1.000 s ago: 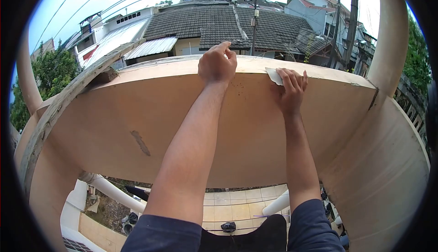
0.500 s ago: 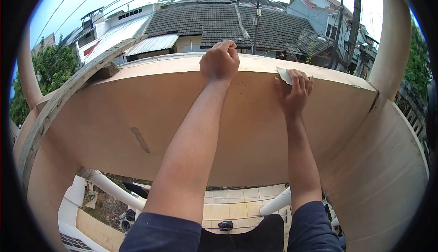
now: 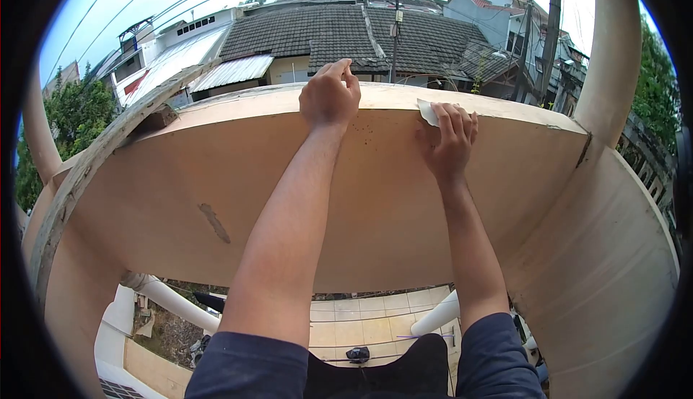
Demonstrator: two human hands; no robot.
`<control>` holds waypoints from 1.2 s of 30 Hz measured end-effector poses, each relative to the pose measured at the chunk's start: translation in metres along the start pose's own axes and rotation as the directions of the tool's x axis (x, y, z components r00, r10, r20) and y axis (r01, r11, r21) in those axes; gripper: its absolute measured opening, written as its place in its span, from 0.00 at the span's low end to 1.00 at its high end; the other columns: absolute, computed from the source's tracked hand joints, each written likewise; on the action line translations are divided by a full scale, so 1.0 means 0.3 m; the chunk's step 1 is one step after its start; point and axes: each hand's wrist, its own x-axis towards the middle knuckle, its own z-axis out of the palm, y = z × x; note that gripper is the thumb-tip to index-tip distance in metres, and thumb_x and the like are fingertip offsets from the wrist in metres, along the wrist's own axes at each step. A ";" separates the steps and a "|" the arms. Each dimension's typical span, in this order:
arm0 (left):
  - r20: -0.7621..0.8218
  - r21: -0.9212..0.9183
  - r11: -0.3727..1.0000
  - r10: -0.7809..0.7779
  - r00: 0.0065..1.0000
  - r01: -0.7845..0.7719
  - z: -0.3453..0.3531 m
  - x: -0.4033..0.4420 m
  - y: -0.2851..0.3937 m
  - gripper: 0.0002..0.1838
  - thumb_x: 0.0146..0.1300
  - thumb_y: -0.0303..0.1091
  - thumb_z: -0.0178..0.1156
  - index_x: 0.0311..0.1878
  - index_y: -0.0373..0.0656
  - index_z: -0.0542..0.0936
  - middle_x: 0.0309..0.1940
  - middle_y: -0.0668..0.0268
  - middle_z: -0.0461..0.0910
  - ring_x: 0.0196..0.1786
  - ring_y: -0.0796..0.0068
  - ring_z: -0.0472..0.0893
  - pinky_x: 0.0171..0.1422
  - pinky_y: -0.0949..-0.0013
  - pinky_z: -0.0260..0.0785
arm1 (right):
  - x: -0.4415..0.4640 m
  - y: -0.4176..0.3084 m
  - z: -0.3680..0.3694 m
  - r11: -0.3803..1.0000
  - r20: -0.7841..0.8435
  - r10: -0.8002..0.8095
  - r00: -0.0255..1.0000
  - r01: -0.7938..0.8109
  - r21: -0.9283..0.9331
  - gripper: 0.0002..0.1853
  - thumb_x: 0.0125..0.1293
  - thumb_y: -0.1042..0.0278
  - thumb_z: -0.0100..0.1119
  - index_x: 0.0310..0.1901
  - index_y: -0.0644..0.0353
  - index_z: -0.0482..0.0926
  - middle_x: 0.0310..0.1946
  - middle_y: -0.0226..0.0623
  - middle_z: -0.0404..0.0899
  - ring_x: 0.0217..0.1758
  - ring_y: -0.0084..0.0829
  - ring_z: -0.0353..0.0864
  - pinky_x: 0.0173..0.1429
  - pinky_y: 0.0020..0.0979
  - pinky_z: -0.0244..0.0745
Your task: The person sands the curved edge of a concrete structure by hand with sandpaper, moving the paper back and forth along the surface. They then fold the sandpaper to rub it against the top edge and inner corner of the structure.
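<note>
So we had both arms stretched out over a peach-painted parapet (image 3: 390, 204), with both hands up at its far top edge (image 3: 527, 109).

Our right hand (image 3: 451, 137) was the one actually gripping something: a thin, pale sheet (image 3: 428, 114), pinched between the thumb and the bent fingers. The fingers lay close together and hooked up over the edge, while the thumb sat lower, by the near face. One pointy corner of the sheet stuck out to the left of the fingers, right at the edge. The rest of it was hidden under our hand, so we honestly couldn't tell how big it was or exactly what it was made of.

Our left hand (image 3: 330, 99) was curled into a loose fist, fingers drawn in together, its back toward us, above the same edge and a bit left of the other hand. Couldn't tell if there was anything inside it, or if it was touching the top.

Between the hands, the near face had some small dark specks (image 3: 367, 139). Further left there was a grey chipped patch (image 3: 214, 223). Way below, a black bundle (image 3: 357, 355) sat near the middle of a tiled floor (image 3: 375, 329).
</note>
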 end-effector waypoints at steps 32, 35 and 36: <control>0.244 0.122 0.985 -0.149 0.958 0.122 -0.032 0.040 0.022 0.32 0.78 0.65 0.57 0.28 0.47 0.82 0.21 0.62 0.82 0.30 0.56 0.84 0.39 0.50 0.74 | 0.016 -0.103 0.015 0.993 -0.003 0.098 0.995 -0.098 -0.060 0.24 0.70 0.37 0.65 0.57 0.45 0.87 0.58 0.24 0.83 0.72 0.40 0.73 0.85 0.69 0.46; 0.241 0.148 0.980 -0.167 0.956 0.134 -0.035 0.042 0.023 0.32 0.78 0.65 0.58 0.28 0.46 0.81 0.24 0.62 0.84 0.33 0.55 0.85 0.41 0.49 0.74 | 0.017 -0.055 0.011 0.999 0.026 -0.016 1.000 0.016 -0.029 0.20 0.68 0.47 0.69 0.58 0.44 0.87 0.58 0.21 0.85 0.69 0.37 0.77 0.85 0.68 0.46; 0.202 0.119 0.987 -0.133 0.970 0.111 -0.030 0.039 0.025 0.32 0.77 0.66 0.59 0.28 0.46 0.81 0.27 0.63 0.86 0.35 0.56 0.86 0.42 0.50 0.75 | 0.021 -0.064 0.012 1.000 0.010 0.013 1.000 -0.013 -0.015 0.19 0.68 0.52 0.69 0.59 0.42 0.88 0.57 0.19 0.86 0.68 0.36 0.78 0.86 0.67 0.46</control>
